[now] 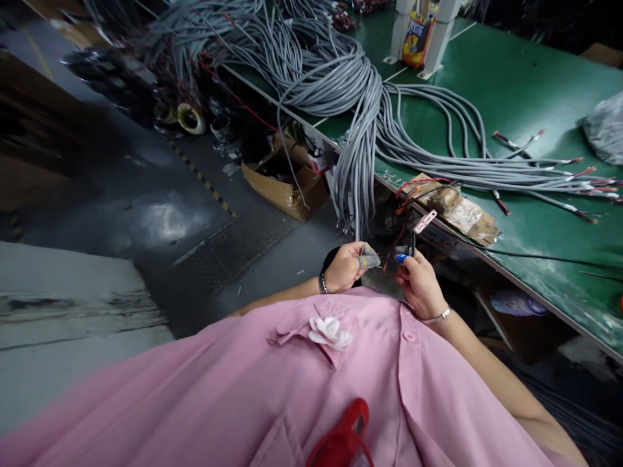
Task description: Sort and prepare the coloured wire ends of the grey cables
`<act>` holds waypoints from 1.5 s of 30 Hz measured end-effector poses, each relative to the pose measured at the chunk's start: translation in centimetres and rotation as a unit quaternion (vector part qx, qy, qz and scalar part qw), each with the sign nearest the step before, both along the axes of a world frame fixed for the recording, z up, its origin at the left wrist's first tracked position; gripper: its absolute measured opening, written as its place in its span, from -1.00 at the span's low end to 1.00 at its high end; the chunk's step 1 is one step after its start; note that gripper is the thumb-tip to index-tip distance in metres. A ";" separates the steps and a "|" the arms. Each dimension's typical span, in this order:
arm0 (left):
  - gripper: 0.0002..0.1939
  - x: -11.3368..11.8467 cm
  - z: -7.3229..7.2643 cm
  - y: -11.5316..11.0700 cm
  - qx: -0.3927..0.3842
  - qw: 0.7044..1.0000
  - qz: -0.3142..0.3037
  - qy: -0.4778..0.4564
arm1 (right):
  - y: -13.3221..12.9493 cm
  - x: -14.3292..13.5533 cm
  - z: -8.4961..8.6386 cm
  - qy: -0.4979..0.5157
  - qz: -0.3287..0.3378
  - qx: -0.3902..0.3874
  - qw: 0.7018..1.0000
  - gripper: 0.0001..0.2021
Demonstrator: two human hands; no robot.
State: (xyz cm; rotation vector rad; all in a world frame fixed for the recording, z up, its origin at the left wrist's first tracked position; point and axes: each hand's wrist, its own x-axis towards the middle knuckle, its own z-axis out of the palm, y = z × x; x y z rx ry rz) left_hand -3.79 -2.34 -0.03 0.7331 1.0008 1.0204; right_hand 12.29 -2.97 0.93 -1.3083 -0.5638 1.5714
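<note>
In front of my waist, my left hand (344,267) is closed, with grey and yellow knitted covers on its fingertips. It pinches the end of a grey cable, from which thin coloured wires (380,261) stick out towards the right. Close by on the right, my right hand (421,284) is wrapped around a small dark hand tool (412,245) with a blue part (402,258); its exact kind is unclear. A pink tag (425,222) shows just above this hand. Grey cables (357,175) hang over the table edge behind my left hand.
The green table (525,84) carries a large cable bundle (335,78) with stripped ends at right. A worn, taped cardboard piece (467,214) lies at its edge. An open cardboard box (277,188) and a yellow tape roll (191,119) are below, left. A white-grey surface (73,279) stands at left.
</note>
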 end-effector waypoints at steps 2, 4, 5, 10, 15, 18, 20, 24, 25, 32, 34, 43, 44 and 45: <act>-0.71 -0.2 0.1 0.1 -0.016 1.000 0.012 -0.022 | -0.1 0.3 -0.2 -0.001 0.031 -0.003 1.000 -0.78; -0.71 -0.3 0.2 0.2 -0.029 0.999 0.022 -0.036 | -0.4 0.4 -0.4 -0.010 0.053 0.004 0.999 -0.78; -0.71 -0.3 0.2 0.2 -0.033 0.998 0.024 -0.041 | -0.5 0.4 -0.5 -0.013 0.064 0.011 0.998 -0.78; -0.73 -0.3 0.5 0.5 -0.041 0.996 0.027 -0.069 | -1.0 0.2 -0.7 -0.026 0.100 0.035 0.994 -0.71; -0.79 -0.6 1.0 0.8 -0.050 0.993 0.020 -0.108 | -1.3 0.3 -0.6 -0.108 0.147 0.074 0.981 -0.62; -0.80 -0.7 1.2 0.8 -0.060 0.991 0.026 -0.114 | -1.4 0.4 -0.4 -0.188 0.170 0.133 0.958 -0.57; -0.79 -0.6 1.2 0.8 -0.060 0.992 0.034 -0.109 | -1.5 0.5 -0.5 -0.232 0.179 0.175 0.940 -0.59; -0.72 -0.3 1.0 0.5 -0.035 0.995 0.060 -0.076 | -1.5 0.6 -0.6 -0.279 0.198 0.215 0.915 -0.64; -0.70 -0.3 1.0 0.5 -0.027 0.995 0.067 -0.065 | -1.5 0.6 -0.6 -0.285 0.200 0.222 0.911 -0.65; -0.69 -0.2 0.7 0.2 0.005 0.997 0.077 -0.031 | -1.8 0.8 0.2 -0.403 0.188 0.289 0.848 -0.71; -0.69 -0.2 0.7 0.1 0.008 0.997 0.067 -0.027 | -1.7 1.0 0.3 -0.442 0.192 0.299 0.824 -0.71; -0.69 -0.2 0.7 0.0 0.014 0.998 0.051 -0.043 | -1.5 1.0 0.0 -0.474 0.217 0.298 0.800 -0.75; -0.70 -0.2 0.6 0.0 0.016 0.998 0.049 -0.046 | -1.5 1.1 0.0 -0.472 0.219 0.299 0.800 -0.74; -0.70 -0.2 0.6 0.0 0.016 0.998 0.047 -0.048 | -1.5 1.1 0.0 -0.469 0.220 0.302 0.800 -0.74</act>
